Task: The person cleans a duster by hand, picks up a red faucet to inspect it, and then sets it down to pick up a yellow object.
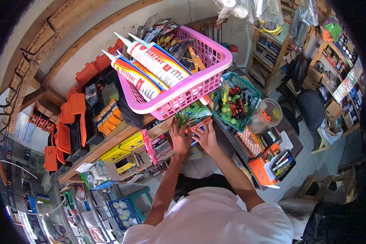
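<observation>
Both hands reach to the shelf edge just below a pink plastic basket (171,101). My left hand (180,137) has its fingers spread and pointing up, beside a green plastic packet (194,112). Close on its right, my right hand (206,136) touches a small red and blue item (196,129) with its fingertips; the fingers partly cover it. Sealant and silicone tubes (156,61) lean in the basket, with carded packets (177,49) behind them. A green basket (236,99) of red, black and green small parts stands right of the pink one.
Orange bins (62,136) line the left shelf. Yellow boxes (124,148) and a pink wrapped item (149,146) sit below the ledge. To the right are a clear tub (266,115), an orange box (261,171) and a black chair (310,106).
</observation>
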Demonstrator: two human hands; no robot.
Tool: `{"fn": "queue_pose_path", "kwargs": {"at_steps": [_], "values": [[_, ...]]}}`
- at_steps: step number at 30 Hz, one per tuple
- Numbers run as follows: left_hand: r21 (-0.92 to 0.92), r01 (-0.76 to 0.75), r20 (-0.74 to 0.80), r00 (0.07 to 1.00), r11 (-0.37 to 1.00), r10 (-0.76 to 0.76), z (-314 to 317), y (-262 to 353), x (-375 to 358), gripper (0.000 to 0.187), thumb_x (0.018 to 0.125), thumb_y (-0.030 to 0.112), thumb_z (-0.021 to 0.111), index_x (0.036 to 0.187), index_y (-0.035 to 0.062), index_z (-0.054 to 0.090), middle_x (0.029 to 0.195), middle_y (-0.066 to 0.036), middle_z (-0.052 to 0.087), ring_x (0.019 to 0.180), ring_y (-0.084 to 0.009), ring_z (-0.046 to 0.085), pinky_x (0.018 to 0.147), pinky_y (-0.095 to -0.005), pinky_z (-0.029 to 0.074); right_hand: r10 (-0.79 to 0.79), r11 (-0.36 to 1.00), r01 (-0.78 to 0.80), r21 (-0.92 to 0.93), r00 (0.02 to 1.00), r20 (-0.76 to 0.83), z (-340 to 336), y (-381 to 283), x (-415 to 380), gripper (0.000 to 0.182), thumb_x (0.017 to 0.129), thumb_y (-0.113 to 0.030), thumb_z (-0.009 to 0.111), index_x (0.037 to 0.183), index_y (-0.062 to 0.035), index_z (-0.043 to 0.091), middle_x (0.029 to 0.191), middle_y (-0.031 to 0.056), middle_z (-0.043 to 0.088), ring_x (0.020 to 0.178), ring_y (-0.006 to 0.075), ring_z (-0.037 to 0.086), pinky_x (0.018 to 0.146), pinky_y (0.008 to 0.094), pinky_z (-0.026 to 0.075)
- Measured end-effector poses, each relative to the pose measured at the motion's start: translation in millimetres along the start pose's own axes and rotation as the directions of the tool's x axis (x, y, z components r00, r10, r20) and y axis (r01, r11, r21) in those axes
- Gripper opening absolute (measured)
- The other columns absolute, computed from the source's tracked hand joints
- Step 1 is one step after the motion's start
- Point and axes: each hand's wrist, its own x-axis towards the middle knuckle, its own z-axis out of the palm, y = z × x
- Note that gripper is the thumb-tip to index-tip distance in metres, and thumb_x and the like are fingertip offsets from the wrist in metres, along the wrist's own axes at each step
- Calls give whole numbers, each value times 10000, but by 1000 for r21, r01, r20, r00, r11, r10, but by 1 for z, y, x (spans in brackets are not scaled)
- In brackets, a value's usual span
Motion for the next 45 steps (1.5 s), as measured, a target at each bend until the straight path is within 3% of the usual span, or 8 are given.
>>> {"fn": "queue_pose_path", "kwargs": {"at_steps": [4, 9, 14, 19, 21, 26, 36, 45], "values": [[-117, 47, 77, 996, 992, -38, 14, -11, -8, 456, 769, 61, 635, 1218, 72, 563, 1359, -207, 394, 1274, -417, 353, 1028, -540, 302, -18, 1000, 18, -24, 1000, -15, -2, 1, 9, 844, 874, -691, 383, 1484, -195, 73, 1445, 177, 262, 1247, 357, 356, 1021, 545, 289], [16, 54, -50, 997, 998, -53, 10, -19, 10, 665, 749, 147, 686, 1343, 56, 400, 1380, -273, 316, 1289, -466, 286, 1023, -580, 272, -21, 999, 20, -25, 999, -39, 8, 3, 15, 782, 855, -672, 466, 1406, -166, 239, 1251, 120, 415, 1187, 318, 392, 992, 525, 337], [332, 215, 322, 889, 918, -325, 4, -60, 20, 1113, 672, 724, 618, 1437, 17, 224, 1446, -266, 267, 1346, -418, 258, 1070, -657, 70, 15, 999, -16, -31, 999, -34, 16, 0, 17, 770, 845, -670, 489, 1379, -152, 294, 1268, 120, 414, 1179, 291, 407, 994, 507, 345], [432, 96, 298, 923, 897, -242, 3, -69, 18, 1077, 624, 731, 656, 1411, 72, 333, 1428, -176, 360, 1341, -379, 298, 1069, -637, 125, -7, 1000, 6, -15, 997, -80, 22, -2, 26, 598, 849, -686, 452, 1243, -237, 430, 1044, 58, 522, 927, 210, 530, 942, 487, 379], [342, 135, 269, 934, 930, -235, 10, -80, 17, 962, 685, 692, 633, 1404, 112, 366, 1449, -192, 317, 1350, -378, 271, 1065, -638, 127, -13, 1000, 12, -11, 998, -65, 19, 2, 36, 588, 848, -683, 460, 1223, -231, 440, 1030, 61, 516, 919, 210, 531, 941, 488, 380], [250, 106, 79, 989, 962, -129, 23, -84, 18, 703, 703, 597, 679, 1215, 133, 550, 1199, -138, 562, 1126, -339, 508, 866, -624, 328, -12, 999, 9, -39, 998, -60, 19, 5, 53, 560, 841, -676, 485, 1154, -211, 471, 983, 62, 497, 899, 211, 532, 940, 497, 383], [324, 220, 108, 958, 920, -267, 32, -87, 16, 459, 730, 528, 684, 1001, 158, 658, 977, -95, 660, 957, -316, 600, 836, -572, 352, 36, 999, -37, -30, 998, -50, 20, -7, 54, 469, 914, -552, 492, 1115, -131, 448, 884, 19, 453, 899, 197, 510, 964, 517, 360], [364, 263, 81, 947, 894, -311, 35, -85, 17, 405, 724, 494, 707, 888, 125, 688, 930, -82, 663, 969, -306, 583, 829, -541, 376, 37, 991, -45, -127, 997, -68, 8, -6, 42, 539, 860, -547, 574, 1214, -157, 456, 1023, 68, 509, 991, 230, 534, 963, 515, 370]]}}
